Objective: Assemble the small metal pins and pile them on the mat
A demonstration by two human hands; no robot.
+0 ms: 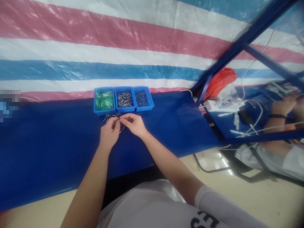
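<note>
A striped plastic sheet (95, 28) in red, white and blue hangs behind everything. Below it the blue table (59, 152) spreads out, its near edge running slantwise in front of the person's white shirt (142, 205). A blue metal frame (234, 50) rises past the table's right end, and beyond it a co-worker's forearm (276, 122), with a dark band at the wrist, reaches over a neighbouring surface. A red bag (222, 80) sits just past the table's far right corner.

Close to the far edge stand three blue bins in a touching row: the left bin (104, 112) holds green packets (104, 99), while the middle bin (125, 110) and the right bin (144, 108) hold thin metal pins (124, 99) — more heaped in the middle one.

Both hands are just on the near-edge side of the bins. The left hand (109, 131) and the right hand (135, 124) have their fingers curled and their tips brought together; the view is soft there, so I cannot tell whether either grasps a pin. A few loose pins (108, 117) lie on the table in front of the left bin — right beside the left hand's fingers.
</note>
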